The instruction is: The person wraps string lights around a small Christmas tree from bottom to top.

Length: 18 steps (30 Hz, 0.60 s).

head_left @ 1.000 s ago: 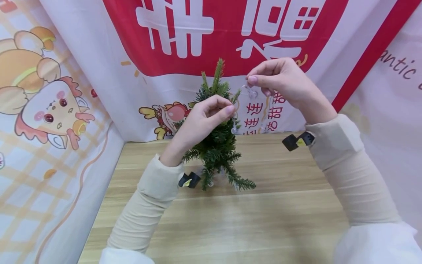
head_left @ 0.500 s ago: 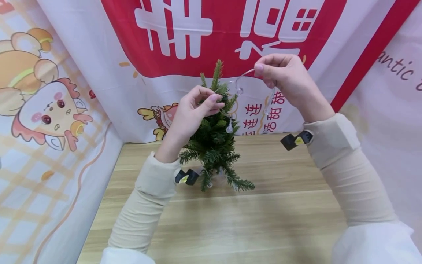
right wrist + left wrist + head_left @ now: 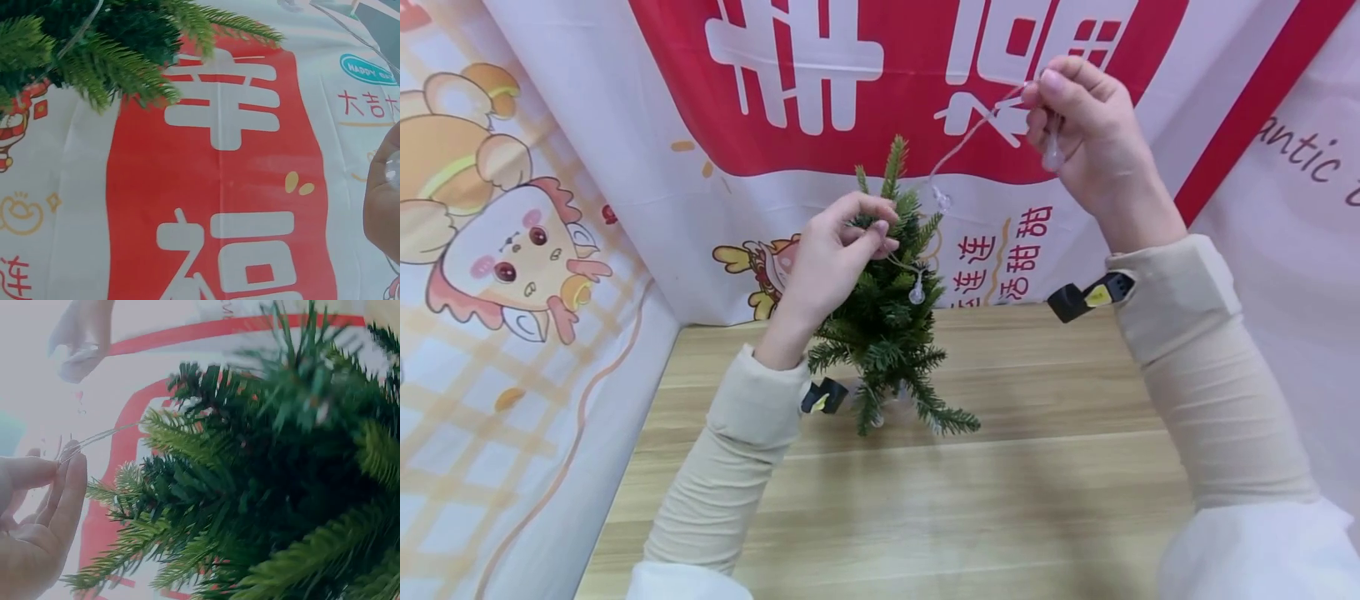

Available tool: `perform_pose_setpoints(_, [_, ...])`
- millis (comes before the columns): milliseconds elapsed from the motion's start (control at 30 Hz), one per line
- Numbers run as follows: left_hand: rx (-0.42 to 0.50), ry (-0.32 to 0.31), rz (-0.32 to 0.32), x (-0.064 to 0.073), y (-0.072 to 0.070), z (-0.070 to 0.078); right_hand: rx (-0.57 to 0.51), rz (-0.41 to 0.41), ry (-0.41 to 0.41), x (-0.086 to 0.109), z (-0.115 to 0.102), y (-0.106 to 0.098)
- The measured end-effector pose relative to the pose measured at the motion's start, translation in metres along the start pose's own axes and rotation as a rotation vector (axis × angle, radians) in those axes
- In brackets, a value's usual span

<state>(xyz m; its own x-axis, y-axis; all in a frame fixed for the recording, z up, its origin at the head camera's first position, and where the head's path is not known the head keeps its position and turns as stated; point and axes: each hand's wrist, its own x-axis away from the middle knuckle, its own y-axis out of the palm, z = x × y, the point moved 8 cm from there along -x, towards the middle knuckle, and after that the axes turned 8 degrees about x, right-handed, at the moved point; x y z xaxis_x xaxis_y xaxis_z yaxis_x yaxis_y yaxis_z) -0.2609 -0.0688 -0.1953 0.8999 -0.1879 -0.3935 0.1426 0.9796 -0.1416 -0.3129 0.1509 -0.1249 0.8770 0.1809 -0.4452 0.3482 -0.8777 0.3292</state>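
A small artificial Christmas tree stands upright on the table. Beside its upper part, my left hand pinches the thin wire of a string of lights between thumb and fingers; the left wrist view shows this wire leading to the branches. A clear bulb hangs just right of that hand, against the tree. Higher up at right, my right hand grips another stretch of wire, with a bulb dangling by its palm. Between the hands the wire slants upward, one bulb near the treetop.
The wooden table extends in front of the tree. Low among its branches sits another clear bulb. A printed cloth with red and white lettering hangs close behind, and another patterned cloth at left.
My right hand has moved up and to the right, drawing the wire out longer between the hands. The left hand has shifted slightly left and up, still pinching the wire.
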Motion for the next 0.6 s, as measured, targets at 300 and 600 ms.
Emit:
perform_pose_setpoints(300, [-0.282,0.121,-0.020,0.000,0.000,0.013,-0.006,-0.054,-0.057,-0.007,-0.012,0.017])
perform_pose_setpoints(600, [-0.293,0.099,0.109,0.001,-0.017,0.009,-0.056,-0.216,0.018,-0.015,-0.009,0.044])
